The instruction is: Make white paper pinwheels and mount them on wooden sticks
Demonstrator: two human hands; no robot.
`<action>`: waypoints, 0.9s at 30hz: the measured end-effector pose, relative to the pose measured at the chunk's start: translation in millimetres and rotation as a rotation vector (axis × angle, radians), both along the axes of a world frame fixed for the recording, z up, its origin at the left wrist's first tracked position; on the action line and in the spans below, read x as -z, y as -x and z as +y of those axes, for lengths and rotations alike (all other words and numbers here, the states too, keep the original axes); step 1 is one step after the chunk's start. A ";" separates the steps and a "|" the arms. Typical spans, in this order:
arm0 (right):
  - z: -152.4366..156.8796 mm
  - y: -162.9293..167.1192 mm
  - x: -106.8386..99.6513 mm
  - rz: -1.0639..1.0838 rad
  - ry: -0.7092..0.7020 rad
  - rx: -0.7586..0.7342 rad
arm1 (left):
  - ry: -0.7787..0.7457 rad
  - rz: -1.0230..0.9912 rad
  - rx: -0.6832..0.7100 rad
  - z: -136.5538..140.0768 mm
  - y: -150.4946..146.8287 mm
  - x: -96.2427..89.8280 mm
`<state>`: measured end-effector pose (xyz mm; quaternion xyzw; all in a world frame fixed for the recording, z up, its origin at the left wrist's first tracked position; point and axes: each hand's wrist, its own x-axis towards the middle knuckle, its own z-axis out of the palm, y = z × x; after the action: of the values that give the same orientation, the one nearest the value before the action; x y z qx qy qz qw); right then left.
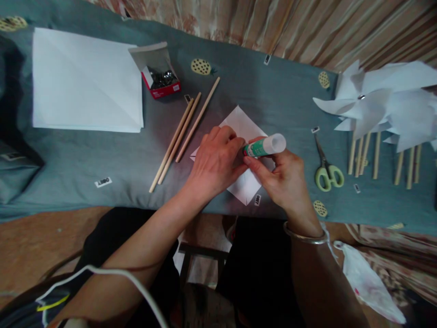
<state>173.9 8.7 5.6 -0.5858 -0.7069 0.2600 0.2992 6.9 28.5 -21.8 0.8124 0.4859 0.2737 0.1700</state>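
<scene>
A glue stick (258, 148) with a green label and a white end is held at a tilt above a small folded white paper (246, 123). My right hand (285, 177) is closed around it, thumb along its lower side. My left hand (218, 159) is closed at the other end of the stick, thumb and forefinger about it; that end is mostly hidden by the fingers. Beneath both hands lies the square paper, turned cornerwise, with fold lines showing at its lower corner.
Left of my hands lie three wooden sticks (180, 136), an open red box (165, 89) of shiny metal pieces and a stack of white paper (85, 82). On the right are green-handled scissors (328, 175) and several paper pinwheels (382, 98) on sticks. A patterned cloth (239, 59) covers the table.
</scene>
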 end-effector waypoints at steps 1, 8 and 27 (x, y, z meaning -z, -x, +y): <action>0.6 -0.4 -0.3 -0.003 -0.002 -0.015 | -0.010 0.007 -0.003 -0.1 0.0 0.3; 3.8 -4.2 1.3 -0.022 0.007 -0.096 | 0.006 0.043 0.005 0.0 0.6 -0.2; -2.6 -0.2 -7.8 -0.092 -0.085 0.042 | 0.018 0.074 0.012 -0.1 1.6 -5.5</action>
<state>174.1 6.0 13.4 -0.5986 -0.7179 0.1962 0.2963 5.3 28.4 -16.4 0.8233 0.4894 0.2382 0.1609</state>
